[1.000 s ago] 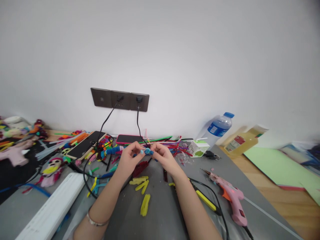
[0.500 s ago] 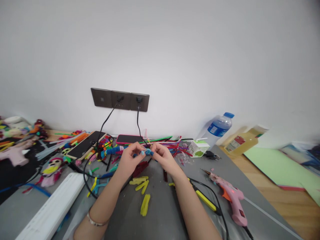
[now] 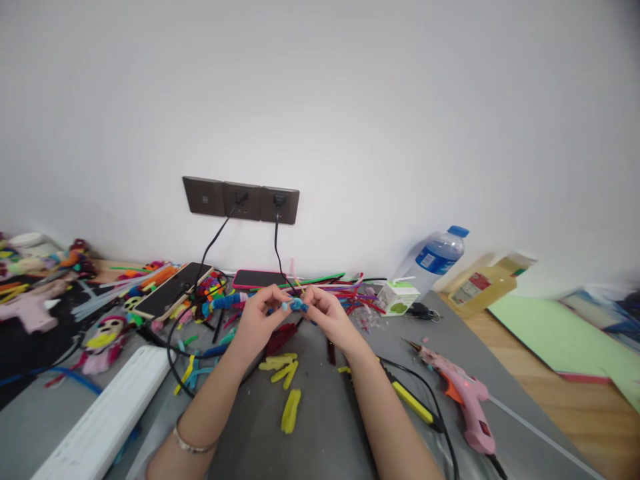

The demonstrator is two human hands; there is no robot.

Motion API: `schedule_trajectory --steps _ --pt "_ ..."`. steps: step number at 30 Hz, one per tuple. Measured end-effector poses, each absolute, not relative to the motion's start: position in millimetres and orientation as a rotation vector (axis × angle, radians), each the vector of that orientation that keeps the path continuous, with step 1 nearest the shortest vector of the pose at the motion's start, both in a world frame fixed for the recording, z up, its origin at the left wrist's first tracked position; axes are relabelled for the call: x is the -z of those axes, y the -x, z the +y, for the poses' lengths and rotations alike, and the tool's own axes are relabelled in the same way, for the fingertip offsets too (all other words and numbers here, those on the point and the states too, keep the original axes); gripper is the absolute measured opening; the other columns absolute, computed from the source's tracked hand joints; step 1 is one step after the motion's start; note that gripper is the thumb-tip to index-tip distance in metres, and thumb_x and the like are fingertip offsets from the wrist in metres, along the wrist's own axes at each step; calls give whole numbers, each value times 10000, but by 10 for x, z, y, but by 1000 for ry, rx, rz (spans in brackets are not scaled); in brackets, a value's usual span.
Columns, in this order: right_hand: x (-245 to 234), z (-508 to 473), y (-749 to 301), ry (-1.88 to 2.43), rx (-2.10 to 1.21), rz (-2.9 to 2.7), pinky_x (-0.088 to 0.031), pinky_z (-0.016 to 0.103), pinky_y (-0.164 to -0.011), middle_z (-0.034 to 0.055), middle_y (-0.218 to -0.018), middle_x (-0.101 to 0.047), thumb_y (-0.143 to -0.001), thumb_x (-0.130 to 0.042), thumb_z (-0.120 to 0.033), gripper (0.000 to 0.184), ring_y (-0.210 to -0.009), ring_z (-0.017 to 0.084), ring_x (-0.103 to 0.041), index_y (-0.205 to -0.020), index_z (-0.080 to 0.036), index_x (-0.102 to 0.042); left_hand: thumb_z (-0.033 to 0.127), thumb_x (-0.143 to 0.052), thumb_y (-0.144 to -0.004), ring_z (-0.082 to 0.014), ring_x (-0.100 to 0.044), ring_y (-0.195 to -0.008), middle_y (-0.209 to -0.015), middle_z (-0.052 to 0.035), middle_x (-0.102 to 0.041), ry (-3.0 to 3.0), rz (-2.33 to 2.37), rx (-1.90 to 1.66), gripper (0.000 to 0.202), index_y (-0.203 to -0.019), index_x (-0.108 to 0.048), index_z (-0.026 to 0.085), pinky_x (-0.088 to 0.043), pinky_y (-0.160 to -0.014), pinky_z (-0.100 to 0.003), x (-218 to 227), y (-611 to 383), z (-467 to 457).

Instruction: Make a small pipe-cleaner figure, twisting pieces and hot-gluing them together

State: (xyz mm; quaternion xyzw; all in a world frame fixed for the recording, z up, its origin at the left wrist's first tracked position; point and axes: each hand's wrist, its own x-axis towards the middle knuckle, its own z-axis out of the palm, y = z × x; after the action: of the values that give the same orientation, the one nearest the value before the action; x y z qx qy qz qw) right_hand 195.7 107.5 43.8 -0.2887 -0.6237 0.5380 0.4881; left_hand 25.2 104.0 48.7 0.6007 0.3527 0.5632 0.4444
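Above the middle of the grey table, my left hand (image 3: 261, 316) and my right hand (image 3: 327, 315) meet fingertip to fingertip. Between their pinched fingers is a small bent piece of blue pipe cleaner (image 3: 299, 305); its full shape is hidden by the fingers. Just below the hands lie folded yellow pipe cleaner pieces (image 3: 284, 371), with another yellow piece (image 3: 291, 411) closer to me. Behind the fingers, loose pipe cleaners (image 3: 350, 293) in red, purple and green are heaped along the wall. A dark red bundle (image 3: 281, 338) rests beneath my left hand.
A pink glue gun (image 3: 467, 403) and a yellow-black cutter (image 3: 413, 403) lie at right. Beyond stand a water bottle (image 3: 434, 259), a small box (image 3: 397, 297) and a yellow liquid bottle (image 3: 483, 285). A white power strip (image 3: 107, 417), phone (image 3: 175, 291) and doll (image 3: 104, 341) are left; cables cross there.
My fingers have shifted very slightly around the blue pipe cleaner, and a little less of it shows beside my left fingertips. The other things have stayed in place.
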Motion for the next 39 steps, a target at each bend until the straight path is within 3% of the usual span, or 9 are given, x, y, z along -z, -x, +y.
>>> schedule_trajectory --steps 25,39 --pt "-464 1056 -1955 709 -1345 -1503 -253 251 -556 -50 -623 -421 -849 -657 -462 314 -567 113 -345 -760 -190 -528 352 -773 -718 -156 -569 -691 -692 -3 -604 -1445 887 -1424 231 -699 -616 184 -454 -649 -258 -514 -232 1033" --pt "-438 1066 -1961 709 -1344 -1482 -244 257 -548 -55 -605 -408 -845 -655 -445 293 -548 115 -336 -761 -197 -523 334 -777 -713 -150 -568 -683 -694 3 -602 -1436 882 -1416 223 -704 -617 180 -443 -649 -255 -525 -247 1021"
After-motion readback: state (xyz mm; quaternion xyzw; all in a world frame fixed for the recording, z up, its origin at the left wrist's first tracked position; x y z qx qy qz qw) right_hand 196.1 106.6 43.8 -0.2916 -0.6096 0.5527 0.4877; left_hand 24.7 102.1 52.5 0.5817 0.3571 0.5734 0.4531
